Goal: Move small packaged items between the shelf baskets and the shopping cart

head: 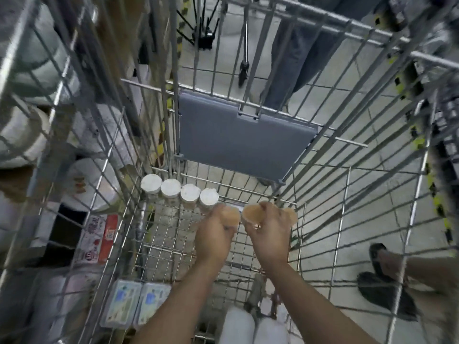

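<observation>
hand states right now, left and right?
Left hand: grips a brown-topped jar.
Right hand: grips another brown-topped jar; a blurred third may sit at its fingertips.

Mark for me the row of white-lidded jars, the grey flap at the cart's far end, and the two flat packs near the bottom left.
white-lidded jars (171, 187): head view, lid of the second jar from the left.
grey flap (238, 140): head view, middle of its flat face.
flat packs (122, 304): head view, top face of the left pack.

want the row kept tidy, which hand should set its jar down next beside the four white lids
Left, probably. The left hand holds its jar right beside the last white lid; the right hand is farther off.
</observation>
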{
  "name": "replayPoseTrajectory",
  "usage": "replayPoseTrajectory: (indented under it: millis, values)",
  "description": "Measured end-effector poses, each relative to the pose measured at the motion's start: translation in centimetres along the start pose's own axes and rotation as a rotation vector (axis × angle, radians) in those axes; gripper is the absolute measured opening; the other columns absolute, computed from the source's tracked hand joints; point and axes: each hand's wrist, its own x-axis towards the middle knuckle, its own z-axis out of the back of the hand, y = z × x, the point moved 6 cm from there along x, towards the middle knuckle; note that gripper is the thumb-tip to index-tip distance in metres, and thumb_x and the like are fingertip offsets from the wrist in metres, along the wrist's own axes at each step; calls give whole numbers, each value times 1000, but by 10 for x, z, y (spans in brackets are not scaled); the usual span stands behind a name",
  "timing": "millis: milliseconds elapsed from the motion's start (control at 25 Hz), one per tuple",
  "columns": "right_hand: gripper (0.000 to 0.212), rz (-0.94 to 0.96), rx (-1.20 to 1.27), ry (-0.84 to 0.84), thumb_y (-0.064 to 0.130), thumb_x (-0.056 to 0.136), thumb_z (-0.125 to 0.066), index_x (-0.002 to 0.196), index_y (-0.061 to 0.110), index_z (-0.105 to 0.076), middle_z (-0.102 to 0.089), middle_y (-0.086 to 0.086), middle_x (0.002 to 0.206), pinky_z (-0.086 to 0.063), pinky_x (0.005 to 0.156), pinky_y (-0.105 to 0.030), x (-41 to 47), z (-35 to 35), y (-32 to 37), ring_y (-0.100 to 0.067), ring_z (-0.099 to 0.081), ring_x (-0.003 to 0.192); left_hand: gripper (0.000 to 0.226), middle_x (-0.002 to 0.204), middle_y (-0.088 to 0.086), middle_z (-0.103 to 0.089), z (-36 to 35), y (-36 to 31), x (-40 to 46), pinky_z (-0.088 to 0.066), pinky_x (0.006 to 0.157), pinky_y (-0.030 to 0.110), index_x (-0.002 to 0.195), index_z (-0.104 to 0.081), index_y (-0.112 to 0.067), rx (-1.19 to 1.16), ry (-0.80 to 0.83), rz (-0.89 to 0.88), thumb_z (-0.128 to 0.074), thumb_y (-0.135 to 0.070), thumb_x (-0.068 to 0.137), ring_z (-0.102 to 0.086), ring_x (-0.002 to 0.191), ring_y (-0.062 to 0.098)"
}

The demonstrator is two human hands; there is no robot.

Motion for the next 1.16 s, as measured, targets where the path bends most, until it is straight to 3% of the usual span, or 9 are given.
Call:
replayPoseTrajectory:
  millis: [120,320,600,800,960,1160]
  values:
    - [50,125,-195,-63,37,72,-78,113,16,-60,-56,-1,111,-36,103,-47,11,-12,-7,-24,-48,112,37,95,-7,-66,-14,0,12,-51,72,30,115,-56,-26,43,-42,0,-67,-16,82,-62,84,16]
    - [48,107,-293,-105,37,66,-81,105,15,-64,-56,-4,111,-40,99,-47,16,-29,-19,-25,-51,108,29,93,-1,-64,-34,7,22,-53,70,41,111,-51,-26,56,-82,90,-61,-19,84,-62,80,24]
    - [52,35,-319,-199,36,63,-84,103,12,-62,-57,-6,108,-42,94,-42,17,-37,-20,-26,-53,105,50,114,0,-64,-45,14,36,-51,81,37,130,-48,-21,-15,-69,52,-66,-17,84,-62,99,22]
    - [56,28,-286,-179,33,64,-84,109,8,-60,-58,-8,111,-44,94,-43,16,-36,-20,-28,-54,108,33,103,-6,-64,-45,19,33,-49,77,32,112,-55,-20,-129,-85,0,-67,-11,83,-61,95,13]
    - [54,27,-257,-162,24,66,-82,112,8,-60,-59,-9,112,-44,95,-45,8,-28,-17,-29,-55,109,37,111,1,-62,-43,23,23,-49,85,38,116,-53,-16,-113,-23,34,-62,-5,82,-59,103,21]
    - [44,-61,-227,-124,12,67,-74,109,8,-61,-60,-10,107,-45,90,-46,-22,0,-15,-32,-56,102,35,124,4,-61,-15,29,-12,-45,94,32,125,-56,-12,-18,140,132,-58,-14,90,-57,113,21]
